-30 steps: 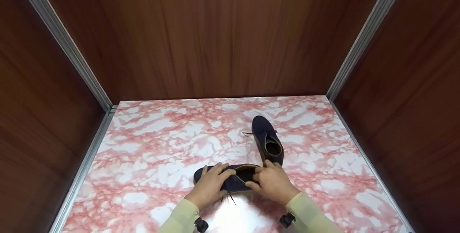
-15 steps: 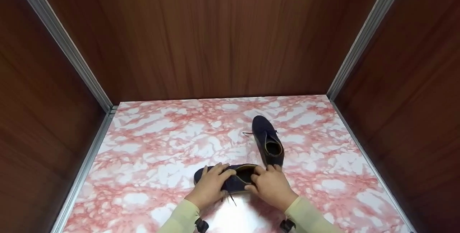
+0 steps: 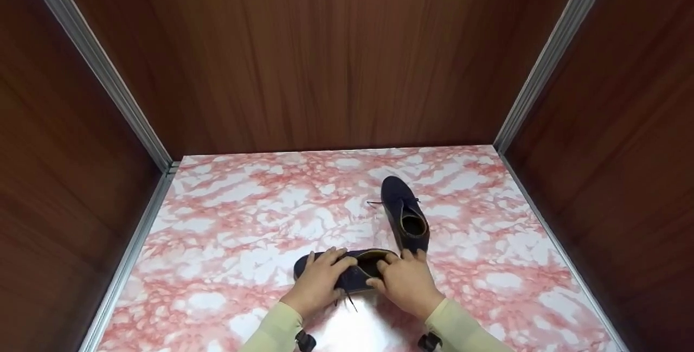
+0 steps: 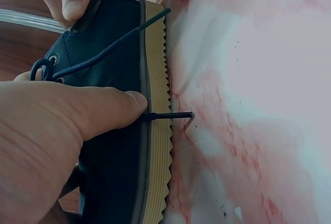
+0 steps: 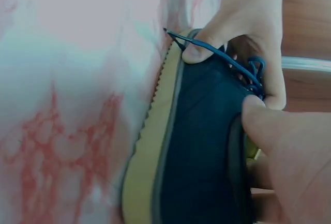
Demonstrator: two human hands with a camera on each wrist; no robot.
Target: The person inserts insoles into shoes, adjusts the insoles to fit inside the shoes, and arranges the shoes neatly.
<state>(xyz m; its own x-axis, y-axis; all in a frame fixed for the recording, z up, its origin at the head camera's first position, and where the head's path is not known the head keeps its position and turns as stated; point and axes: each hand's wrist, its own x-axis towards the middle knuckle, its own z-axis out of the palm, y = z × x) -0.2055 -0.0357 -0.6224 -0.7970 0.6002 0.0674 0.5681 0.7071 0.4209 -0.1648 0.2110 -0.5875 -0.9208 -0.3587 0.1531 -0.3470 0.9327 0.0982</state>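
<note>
A dark blue lace-up shoe (image 3: 358,280) with a tan ridged sole (image 4: 158,79) lies sideways at the near middle, toe to the left. Across its front part lies my left hand (image 3: 319,282), gripping it, with the thumb (image 4: 129,102) down the near side by the sole. My right hand (image 3: 409,284) holds the rim of the shoe's opening toward the heel. Its thumb (image 5: 256,115) is on the near edge, and its fingers reach over the opening. A loose lace (image 4: 103,56) hangs over the near side. The heel is mostly hidden by the right hand.
The matching shoe (image 3: 397,192) stands just behind, toe pointing away, its heel close to my right fingertips. All this is on a red-and-white marbled surface (image 3: 217,243). Brown wood-look panels (image 3: 325,59) with metal edge rails (image 3: 528,97) enclose the back and both sides.
My right hand has shifted slightly at the shoe's opening, its wrist moving a little to the left. The left hand and both shoes stay practically where they were.
</note>
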